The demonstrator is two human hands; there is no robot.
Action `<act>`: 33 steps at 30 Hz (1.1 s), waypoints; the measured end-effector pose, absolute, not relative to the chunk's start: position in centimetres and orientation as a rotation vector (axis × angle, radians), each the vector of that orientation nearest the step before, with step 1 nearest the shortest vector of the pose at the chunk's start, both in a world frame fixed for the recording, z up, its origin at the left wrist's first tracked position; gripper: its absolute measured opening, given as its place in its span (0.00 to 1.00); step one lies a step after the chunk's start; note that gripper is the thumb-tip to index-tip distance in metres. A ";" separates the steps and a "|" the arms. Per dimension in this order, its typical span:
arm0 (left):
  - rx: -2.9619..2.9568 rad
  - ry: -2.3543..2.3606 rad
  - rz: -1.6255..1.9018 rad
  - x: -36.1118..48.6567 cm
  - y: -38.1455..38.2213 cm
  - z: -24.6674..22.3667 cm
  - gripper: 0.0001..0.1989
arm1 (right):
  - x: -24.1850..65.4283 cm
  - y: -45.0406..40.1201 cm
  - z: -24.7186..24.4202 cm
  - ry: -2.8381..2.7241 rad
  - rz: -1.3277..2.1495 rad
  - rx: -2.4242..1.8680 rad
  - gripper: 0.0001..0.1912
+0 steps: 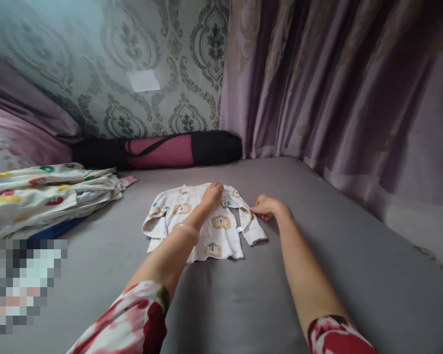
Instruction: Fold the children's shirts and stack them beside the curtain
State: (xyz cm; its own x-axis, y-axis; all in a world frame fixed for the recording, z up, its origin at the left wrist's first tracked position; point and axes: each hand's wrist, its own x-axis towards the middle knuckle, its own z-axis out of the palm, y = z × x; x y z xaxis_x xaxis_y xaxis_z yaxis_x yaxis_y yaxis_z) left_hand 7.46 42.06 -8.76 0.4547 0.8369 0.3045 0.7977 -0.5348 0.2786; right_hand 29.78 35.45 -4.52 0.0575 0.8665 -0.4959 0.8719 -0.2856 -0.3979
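A small white long-sleeved shirt (221,223) with a tan animal print lies spread on a grey sheet. My left hand (213,195) is on its upper part near the collar and shoulder, fingers bent together on the cloth; the fingertips are partly hidden. At the shirt's right side, my right hand (268,206) pinches the outer edge of the sleeve between thumb and finger. That sleeve angles down toward the right. The opposite sleeve is bent inward at the left. A pale bangle (186,232) circles my left wrist.
The grey sheet (236,305) covers the flat surface. A pile of printed clothes (55,196) lies at the left. A black and maroon long bag (162,150) rests along the patterned wall. Purple curtains (317,83) hang at the right. A pixelated patch covers the lower left.
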 end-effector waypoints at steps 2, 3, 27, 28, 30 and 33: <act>2.568 1.385 0.741 8.0 42.3 -9.5 0.13 | 29.6 35.1 -3.9 1.905 -1.024 2.191 0.09; 2.544 1.357 0.797 8.1 42.4 -10.0 0.14 | 29.5 34.9 -3.7 1.915 -1.012 2.156 0.09; 2.493 1.319 0.956 7.8 42.8 -11.9 0.16 | 37.5 35.9 -5.7 1.749 -1.009 2.835 0.16; 2.491 1.309 0.958 7.8 42.7 -11.8 0.16 | 37.7 35.5 -5.4 1.717 -1.113 2.810 0.16; 2.489 1.292 0.958 7.9 42.7 -11.8 0.17 | 38.1 34.8 -4.9 1.711 -1.305 2.785 0.13; 2.506 1.269 0.941 8.0 42.7 -11.8 0.17 | 38.5 34.4 -4.7 1.708 -1.610 2.845 0.10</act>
